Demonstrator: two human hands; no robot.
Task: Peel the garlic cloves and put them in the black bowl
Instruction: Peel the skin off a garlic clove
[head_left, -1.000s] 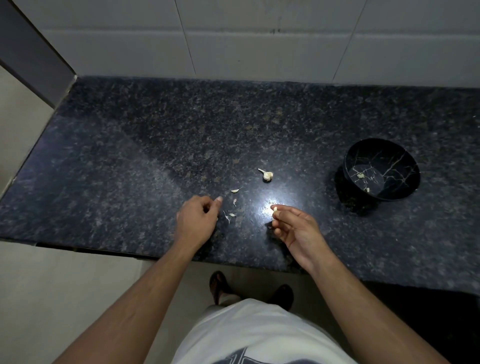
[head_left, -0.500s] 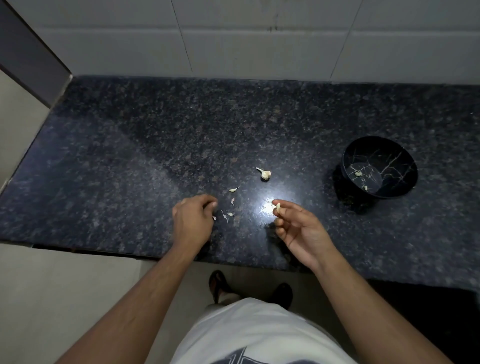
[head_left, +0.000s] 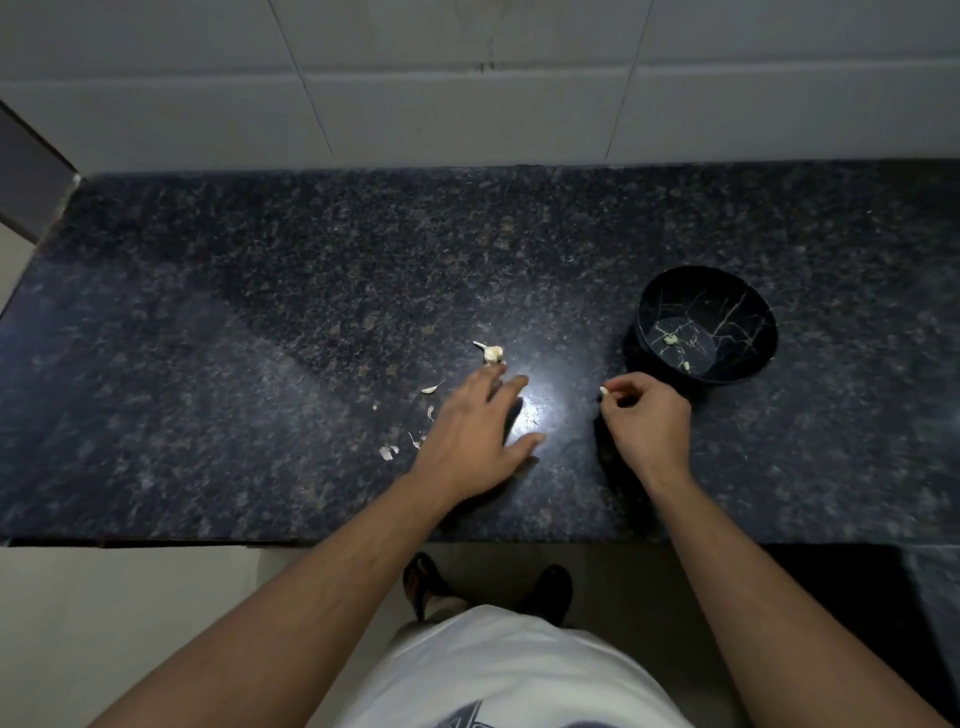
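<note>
Nearest: white shirt (head_left: 519, 670) at bottom edge, two dark sandalled feet (head_left: 431, 587) on the pale floor just under the counter lip.

Both forearms reach up over the front edge of the dark speckled granite counter (head_left: 208, 364).

Left hand (head_left: 475, 441): released, fingers straight and spread, palm down, low over the counter near a bright light glare. Holds nothing. Fingertips (head_left: 498, 370) point at the unpeeled garlic clove (head_left: 491, 352) and sit just short of it; contact can't be confirmed.

Left of that hand: loose peel scraps (head_left: 387, 451) scattered on the granite, one bigger curled flake (head_left: 431, 388) further up, few tiny bits between them.

Right hand (head_left: 647, 421): fingers curled, thumb and forefinger pinching a small peeled clove (head_left: 603, 391), pale tip poking out on the left side of the pinch. Hand is just beside the black bowl (head_left: 748, 291), on its near-left side, not over the rim.

Black bowl: upright on the counter, right of centre, thin gold crack-like lines on the inside. Two pale garlic pieces already in it (head_left: 670, 340), one near the middle of the base, one smaller toward the near wall.

Far: counter runs back to a wall of large white tiles (head_left: 467, 104). Dark vertical panel (head_left: 26, 176) at the far-left corner.
</note>
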